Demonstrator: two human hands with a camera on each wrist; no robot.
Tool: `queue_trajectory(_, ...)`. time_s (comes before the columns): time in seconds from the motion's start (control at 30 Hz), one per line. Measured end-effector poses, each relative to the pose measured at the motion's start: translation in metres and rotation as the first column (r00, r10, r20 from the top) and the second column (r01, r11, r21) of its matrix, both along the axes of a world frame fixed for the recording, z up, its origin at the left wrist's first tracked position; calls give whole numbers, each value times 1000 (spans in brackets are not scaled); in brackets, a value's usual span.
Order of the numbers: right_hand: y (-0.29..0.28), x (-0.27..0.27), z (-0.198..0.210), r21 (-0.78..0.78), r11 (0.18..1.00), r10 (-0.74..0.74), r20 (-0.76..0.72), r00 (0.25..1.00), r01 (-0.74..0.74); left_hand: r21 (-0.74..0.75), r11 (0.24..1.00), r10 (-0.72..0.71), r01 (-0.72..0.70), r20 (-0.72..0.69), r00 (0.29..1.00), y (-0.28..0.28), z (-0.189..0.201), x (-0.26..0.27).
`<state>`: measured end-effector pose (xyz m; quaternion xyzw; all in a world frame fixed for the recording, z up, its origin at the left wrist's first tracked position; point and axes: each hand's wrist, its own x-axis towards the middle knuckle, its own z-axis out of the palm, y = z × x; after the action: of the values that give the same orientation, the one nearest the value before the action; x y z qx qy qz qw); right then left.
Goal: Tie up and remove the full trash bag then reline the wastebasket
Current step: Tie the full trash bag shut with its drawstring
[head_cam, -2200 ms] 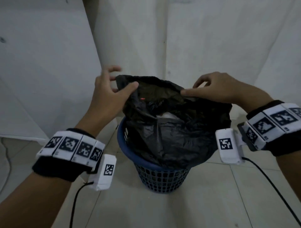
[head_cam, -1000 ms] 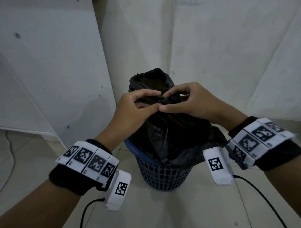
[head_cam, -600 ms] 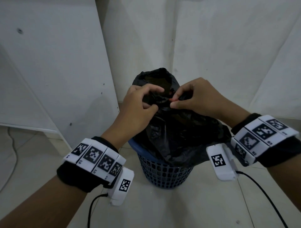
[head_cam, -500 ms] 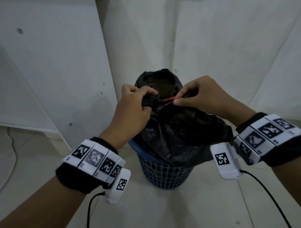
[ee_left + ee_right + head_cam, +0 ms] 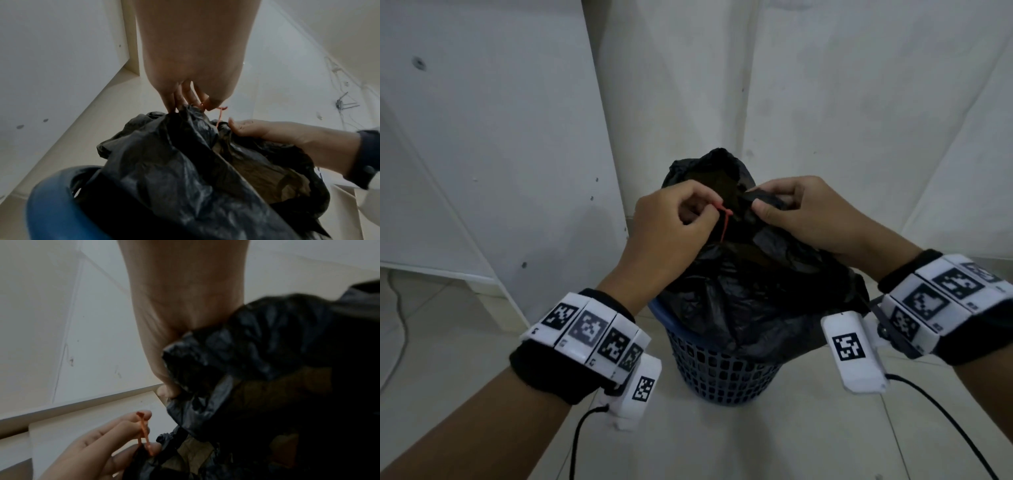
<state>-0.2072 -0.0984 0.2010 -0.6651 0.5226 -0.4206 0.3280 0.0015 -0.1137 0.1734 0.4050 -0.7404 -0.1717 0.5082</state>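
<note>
Two hands are working at the top of a black trash bag (image 5: 750, 287) that's sitting in a blue mesh wastebasket (image 5: 722, 373) on a pale tiled floor (image 5: 756, 445), right in the corner of some white walls (image 5: 825, 102). The bag's neck is bunching up above the basket rim, and its skirt is draping over the rim on the right side.

The left hand (image 5: 671, 226) is pinching a thin red drawstring (image 5: 725, 222) between thumb and forefinger, with the other fingers curling in next to them. The string is running down from that pinch into the gathered plastic, looking like a doubled strand in the right wrist view.

The right hand (image 5: 808, 216) is gripping a fold of the bag's neck, thumb and fingers clamping together on the plastic, just beside the left hand but not touching it.

Both wrists are wearing black bands with white marker blocks (image 5: 589, 329), each with a cable (image 5: 578, 442) trailing off.
</note>
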Motion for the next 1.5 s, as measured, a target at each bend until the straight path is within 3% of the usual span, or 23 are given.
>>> queue_trajectory(0.23,-3,4,-2,5,1000,-27,118,993,26,5,1000,-7,7,-55,998,-8,-4,2)
queue_trajectory(0.33,-3,2,-3,-6,1000,-24,91,996,25,-133,990,61,-55,45,997,-8,-6,1)
queue_trajectory(0.47,1,3,0,-59,998,20,53,998,-16,-308,951,108,-24,257,960,-7,-1,-1)
queue_trajectory(0.6,5,3,4,-118,992,43,-4,999,-44,-404,914,173,28,450,876,-11,0,-5)
queue_trajectory(0.7,4,3,4,-147,989,21,-39,999,-27,-429,900,169,78,509,844,-13,-2,-5)
queue_trajectory(0.83,4,2,4,-187,982,-29,-67,997,16,-428,897,110,106,450,886,-14,0,-2)
queue_trajectory(1.1,4,10,4,-203,979,-13,-180,984,-25,-386,918,80,96,415,906,-14,-4,-2)
queue_trajectory(1.3,3,9,4,-188,982,-21,-269,963,-32,-350,937,78,-1,205,976,-14,-4,0)
queue_trajectory(1.4,1,9,3,-218,975,-47,-378,925,-40,-226,974,42,-32,36,998,-17,-3,-2)
queue_trajectory(1.5,1,6,2,-220,975,-55,-322,945,-18,-116,992,45,-47,-21,999,-21,2,2)
